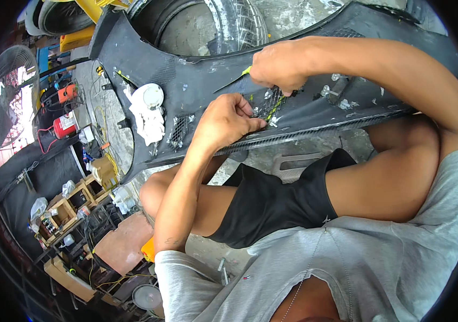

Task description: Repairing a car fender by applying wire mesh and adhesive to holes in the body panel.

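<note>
A large black car body panel [197, 80], with woven-looking patches and white specks, stretches across my knees. My right hand [280, 67] is closed round a pointed tool with a lime-green handle [246, 70]; its thin dark blade points left, and the fist hides much of the handle. My left hand [223, 122] rests on the panel, thumb and fingertips brought together beside a meshed opening. A yellow-green and black strip [275, 109] slants between the two hands. Whether the left fingertips grip it, I cannot make out.
On the panel's left lie a crumpled white cloth [148, 126], a round white lid [153, 96] and a green-and-black tool [126, 79]. Tyres [245, 24] lie beyond. To the left stand a fan [9, 96], a red machine [64, 125] and wooden boxes [65, 213].
</note>
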`<state>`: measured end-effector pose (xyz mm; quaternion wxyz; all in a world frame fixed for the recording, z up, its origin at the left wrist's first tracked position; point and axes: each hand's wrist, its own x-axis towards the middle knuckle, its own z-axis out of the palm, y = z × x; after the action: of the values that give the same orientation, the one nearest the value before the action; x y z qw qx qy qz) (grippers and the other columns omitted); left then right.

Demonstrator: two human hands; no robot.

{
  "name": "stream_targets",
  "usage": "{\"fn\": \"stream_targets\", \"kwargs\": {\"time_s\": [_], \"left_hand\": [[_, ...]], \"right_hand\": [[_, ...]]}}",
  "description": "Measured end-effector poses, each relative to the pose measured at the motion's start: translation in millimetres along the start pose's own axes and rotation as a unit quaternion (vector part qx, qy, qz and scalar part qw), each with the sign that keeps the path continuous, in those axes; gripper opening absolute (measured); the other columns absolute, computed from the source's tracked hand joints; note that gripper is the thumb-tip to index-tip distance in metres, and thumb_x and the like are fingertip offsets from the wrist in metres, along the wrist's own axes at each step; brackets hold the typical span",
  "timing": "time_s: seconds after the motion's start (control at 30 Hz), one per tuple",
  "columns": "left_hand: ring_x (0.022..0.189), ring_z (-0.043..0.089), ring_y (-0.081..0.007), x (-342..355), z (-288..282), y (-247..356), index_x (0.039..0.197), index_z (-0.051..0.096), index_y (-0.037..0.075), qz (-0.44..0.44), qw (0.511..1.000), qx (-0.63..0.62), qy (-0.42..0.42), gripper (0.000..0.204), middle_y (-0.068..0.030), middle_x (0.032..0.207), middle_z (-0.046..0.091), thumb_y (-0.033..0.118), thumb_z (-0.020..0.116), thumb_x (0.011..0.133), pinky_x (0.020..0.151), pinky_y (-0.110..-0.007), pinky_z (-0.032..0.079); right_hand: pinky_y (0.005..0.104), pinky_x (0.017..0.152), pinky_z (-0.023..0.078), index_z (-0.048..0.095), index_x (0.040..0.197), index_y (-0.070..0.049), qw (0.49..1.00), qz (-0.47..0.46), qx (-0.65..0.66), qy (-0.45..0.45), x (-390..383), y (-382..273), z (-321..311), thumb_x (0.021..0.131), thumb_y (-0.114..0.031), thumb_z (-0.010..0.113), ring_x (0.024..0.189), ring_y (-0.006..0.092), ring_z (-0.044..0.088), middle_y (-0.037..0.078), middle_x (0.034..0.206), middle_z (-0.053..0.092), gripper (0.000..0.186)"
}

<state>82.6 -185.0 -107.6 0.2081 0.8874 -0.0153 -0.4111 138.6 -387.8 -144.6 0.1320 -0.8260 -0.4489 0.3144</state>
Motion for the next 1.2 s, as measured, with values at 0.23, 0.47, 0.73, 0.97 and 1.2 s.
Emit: {"fn": "stream_targets", "kwargs": {"time_s": [0.23, 0.47, 0.73, 0.97, 1.2], "left_hand": [[0.068, 0.061, -0.0097, 0, 4, -17, 0.089, 0.066, -0.002, 0.016, 0.989, -0.146, -0.030, 0.032, -0.0038, 0.075, 0.068, 0.013, 0.092, 0.077, 0.063, -0.029, 0.051], [0.066, 0.058, -0.0060, -11, 2, 4, 0.086, 0.067, 0.000, 0.045, 0.999, -0.001, 0.015, 0.028, -0.0003, 0.070, 0.065, 0.013, 0.091, 0.080, 0.061, -0.026, 0.048], [0.061, 0.063, -0.0189, -5, 3, 3, 0.079, 0.066, -0.001, 0.144, 0.985, 0.081, 0.056, 0.030, -0.0105, 0.066, 0.065, 0.018, 0.090, 0.079, 0.059, -0.035, 0.049], [0.067, 0.067, -0.0289, -8, 2, 6, 0.079, 0.064, -0.002, 0.182, 0.976, 0.105, 0.063, 0.030, -0.0151, 0.071, 0.066, 0.016, 0.087, 0.077, 0.065, -0.041, 0.051], [0.063, 0.057, -0.0100, -11, -2, 10, 0.079, 0.067, -0.002, 0.051, 0.997, 0.051, 0.022, 0.033, -0.0047, 0.066, 0.065, 0.021, 0.091, 0.080, 0.059, -0.032, 0.048]], "right_hand": [[0.0431, 0.079, 0.056, 0.073, 0.096, -0.003, 0.990, -0.026, 0.136, -0.017, -1, 20, -2, 0.070, -0.012, 0.092, 0.094, 0.0318, 0.072, 0.013, 0.094, 0.075, 0.033], [0.0436, 0.078, 0.056, 0.072, 0.096, -0.003, 0.993, -0.022, 0.113, -0.029, 3, 21, -2, 0.071, -0.017, 0.093, 0.092, 0.0319, 0.071, 0.012, 0.093, 0.074, 0.035], [0.0449, 0.078, 0.055, 0.071, 0.098, -0.004, 0.993, -0.027, 0.104, -0.040, 5, 23, 0, 0.070, -0.018, 0.092, 0.093, 0.0324, 0.071, 0.013, 0.094, 0.073, 0.038], [0.0447, 0.081, 0.056, 0.071, 0.094, -0.004, 0.992, -0.053, 0.111, -0.006, -4, 13, -9, 0.074, -0.014, 0.087, 0.099, 0.0320, 0.069, 0.012, 0.095, 0.072, 0.028], [0.0447, 0.082, 0.057, 0.074, 0.088, -0.003, 0.995, -0.061, 0.072, 0.041, 2, 0, -11, 0.077, -0.001, 0.070, 0.098, 0.0342, 0.070, 0.015, 0.094, 0.073, 0.012]]}}
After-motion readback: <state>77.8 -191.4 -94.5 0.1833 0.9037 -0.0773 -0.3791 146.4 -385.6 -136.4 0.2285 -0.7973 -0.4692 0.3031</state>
